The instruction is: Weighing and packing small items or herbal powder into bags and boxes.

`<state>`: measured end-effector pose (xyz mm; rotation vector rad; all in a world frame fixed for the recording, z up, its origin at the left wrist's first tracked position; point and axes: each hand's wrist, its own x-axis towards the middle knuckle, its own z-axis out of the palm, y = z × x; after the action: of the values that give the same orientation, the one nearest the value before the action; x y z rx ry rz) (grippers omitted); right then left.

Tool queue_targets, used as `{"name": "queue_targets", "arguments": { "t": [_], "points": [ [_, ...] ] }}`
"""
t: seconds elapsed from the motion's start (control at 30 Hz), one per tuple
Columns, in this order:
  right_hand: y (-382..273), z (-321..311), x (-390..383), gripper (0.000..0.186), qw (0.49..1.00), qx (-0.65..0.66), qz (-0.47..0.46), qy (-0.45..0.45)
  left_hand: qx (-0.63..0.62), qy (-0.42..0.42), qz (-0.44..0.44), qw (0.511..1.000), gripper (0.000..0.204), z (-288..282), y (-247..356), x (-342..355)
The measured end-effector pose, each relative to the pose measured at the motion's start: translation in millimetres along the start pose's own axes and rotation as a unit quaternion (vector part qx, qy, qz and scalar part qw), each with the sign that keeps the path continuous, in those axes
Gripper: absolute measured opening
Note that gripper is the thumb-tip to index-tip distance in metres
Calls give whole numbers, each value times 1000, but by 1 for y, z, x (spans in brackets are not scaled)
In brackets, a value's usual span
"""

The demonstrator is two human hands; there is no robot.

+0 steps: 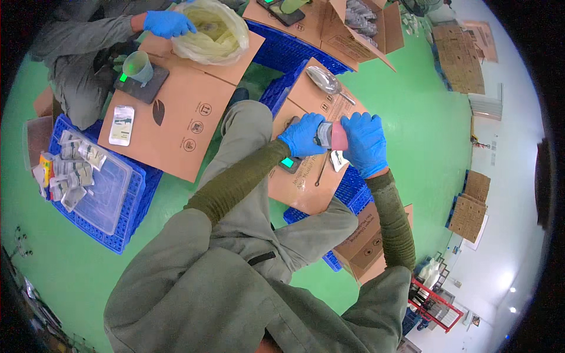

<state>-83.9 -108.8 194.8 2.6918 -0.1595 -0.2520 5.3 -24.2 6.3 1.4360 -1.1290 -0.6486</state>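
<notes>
Both of my hands wear blue gloves and meet over a cardboard box. My left hand (pixel 304 136) is closed around a small silver-grey pouch (pixel 324 134). My right hand (pixel 365 144) grips a pink cup (pixel 339 137), tipped sideways with its end against the pouch. What is inside either one is hidden. Below my left hand, a dark scale (pixel 288 166) with a lit green display is partly covered. A thin long-handled spoon (pixel 321 172) and a white packet (pixel 338 160) lie beside it. Farther off rests a metal scoop (pixel 324 80).
At the far left, another person's gloved hand (pixel 169 24) touches a clear bag (pixel 215 35). Nearby are a green cup (pixel 138 66) on a scale and a flat pouch (pixel 122 125). Filled packets (pixel 76 167) sit in a blue crate. An open carton (pixel 368 35) stands far right.
</notes>
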Motion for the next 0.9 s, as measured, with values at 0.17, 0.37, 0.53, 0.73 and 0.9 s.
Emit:
{"name": "queue_targets", "arguments": {
  "t": [0.17, 0.37, 0.53, 0.73, 0.9],
  "points": [
    [-3, 8, -4, 17, 999, 9, 18, 38, 4, -24, -2, 1000, 58, 1, -7, -1],
    [-3, 32, -14, 26, 997, -38, 49, 37, 15, -32, 12, 999, 63, 8, -10, -5],
    [5, 30, -32, 49, 993, 51, 96, 50, 13, -48, -32, 998, 73, 12, -23, -7],
    [-19, 118, -78, 72, 880, 288, 371, 72, -45, 63, 2, 997, 66, 13, -41, -6],
    [-85, 218, -111, 71, 632, 548, 507, 207, 27, 48, 85, 995, 70, 8, -28, -10]
  ]
}}
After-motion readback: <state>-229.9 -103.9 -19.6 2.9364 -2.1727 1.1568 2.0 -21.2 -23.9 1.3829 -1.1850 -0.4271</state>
